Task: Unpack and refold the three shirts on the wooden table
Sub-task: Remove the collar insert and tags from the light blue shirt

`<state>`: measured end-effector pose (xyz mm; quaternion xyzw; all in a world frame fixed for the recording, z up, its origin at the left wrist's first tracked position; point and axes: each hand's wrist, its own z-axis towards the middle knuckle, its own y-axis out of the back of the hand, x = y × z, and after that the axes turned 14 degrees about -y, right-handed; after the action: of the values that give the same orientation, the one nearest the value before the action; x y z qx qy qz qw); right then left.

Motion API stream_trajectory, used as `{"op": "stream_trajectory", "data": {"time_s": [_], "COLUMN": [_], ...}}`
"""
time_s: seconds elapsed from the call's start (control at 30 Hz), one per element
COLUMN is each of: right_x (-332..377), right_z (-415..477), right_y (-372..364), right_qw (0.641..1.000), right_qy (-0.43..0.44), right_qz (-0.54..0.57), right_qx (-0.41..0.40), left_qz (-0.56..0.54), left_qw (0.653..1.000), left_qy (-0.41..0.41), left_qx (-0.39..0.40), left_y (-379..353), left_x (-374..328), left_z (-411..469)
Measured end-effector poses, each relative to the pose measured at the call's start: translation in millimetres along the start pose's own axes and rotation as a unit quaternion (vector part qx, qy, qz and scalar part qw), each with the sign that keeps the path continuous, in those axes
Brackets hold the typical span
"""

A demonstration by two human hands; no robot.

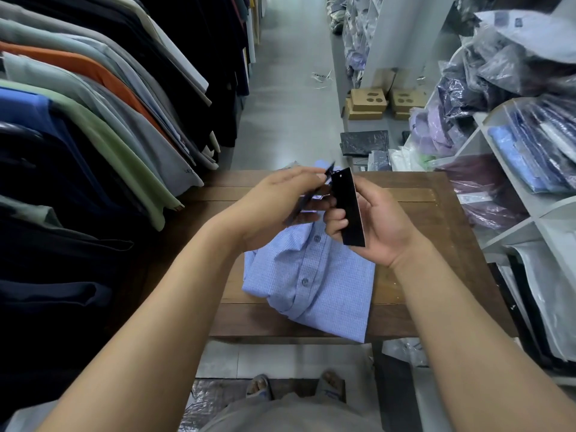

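A light blue checked shirt lies folded, buttons up, on the wooden table, reaching to its near edge. Above the shirt my right hand grips a long black hang tag by its lower part. My left hand is just left of it, fingers curled round a second, blurred dark tag near the first tag's top. More pale blue cloth shows at the table's far edge behind my hands. Both hands hover above the table.
A rack of hanging shirts fills the left side. White shelves with bagged shirts run along the right. Cardboard boxes and a dark packet lie on the grey floor beyond the table. My sandalled feet stand below its near edge.
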<state>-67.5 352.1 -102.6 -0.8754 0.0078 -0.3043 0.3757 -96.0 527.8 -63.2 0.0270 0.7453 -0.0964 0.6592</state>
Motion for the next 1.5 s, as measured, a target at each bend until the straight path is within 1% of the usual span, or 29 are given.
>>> {"op": "stream_trajectory", "data": {"time_s": [0.07,0.13,0.27,0.33,0.4,0.47,0.5,0.57,0.67,0.77,0.97,1.03,1.13,1.2,1.4,1.5], "right_x": [0.6,0.3,-1.8,-2.2,-1.9,-0.9,0.0,1.3,2.0,1.2,-0.9,-2.7,-6.5,-8.9,-9.5,-7.9], "right_z": [-1.3,-1.7,1.1,1.6,1.1,0.2,-0.7,-2.0,-4.4,-6.6,-6.6,-8.6,-12.4,-12.4,-22.6,-29.5], "right_y": [-0.5,-2.8,-9.6,-13.8,-18.0,-21.3,-22.3,-23.0,-22.0,-19.6,-18.6,-17.2,-15.9,-15.9,-20.2,-21.0], "right_qw": [1.0,0.997,0.988,0.977,0.96,0.948,0.944,0.939,0.933,0.934,0.932,0.932,0.919,0.926,0.972,0.977], "right_qy": [0.011,0.034,0.082,0.115,0.155,0.185,0.195,0.209,0.226,0.223,0.215,0.21,0.192,0.183,0.136,0.129], "right_qz": [-0.015,-0.052,-0.081,-0.096,-0.118,-0.128,-0.13,-0.144,-0.167,-0.174,-0.169,-0.189,-0.253,-0.254,-0.166,-0.156], "right_qx": [-0.014,-0.04,-0.106,-0.154,-0.199,-0.226,-0.231,-0.231,-0.224,-0.216,-0.238,-0.229,-0.232,-0.21,-0.093,-0.068], "left_qz": [-0.037,-0.028,-0.047,-0.057,-0.082,-0.12,-0.121,-0.106,-0.1,-0.094,-0.107,-0.106,-0.102,-0.096,-0.078,-0.08], "left_qw": [0.999,0.998,0.998,0.998,0.995,0.99,0.991,0.993,0.994,0.994,0.993,0.993,0.993,0.994,0.995,0.993], "left_qy": [0.017,0.012,0.012,0.015,0.026,0.033,0.022,-0.008,-0.03,-0.033,-0.03,-0.033,-0.044,-0.052,-0.069,-0.086], "left_qx": [-0.031,-0.049,-0.046,-0.038,-0.047,-0.063,-0.061,-0.05,-0.04,-0.037,-0.039,-0.037,-0.035,-0.028,-0.006,0.01], "left_y": [1.0,2.5,3.1,4.0,5.4,6.9,7.8,10.0,13.6,14.6,12.3,11.5,9.0,6.8,1.6,3.3], "left_x": [0.4,1.4,5.5,5.8,6.3,5.1,5.5,7.7,9.9,11.2,14.0,13.4,12.6,11.4,5.8,4.8], "left_z": [3.0,3.8,-0.3,-1.6,-1.7,-2.8,-2.9,-3.6,-5.5,-7.8,-11.2,-11.6,-12.8,-14.0,-19.0,-22.5]}}
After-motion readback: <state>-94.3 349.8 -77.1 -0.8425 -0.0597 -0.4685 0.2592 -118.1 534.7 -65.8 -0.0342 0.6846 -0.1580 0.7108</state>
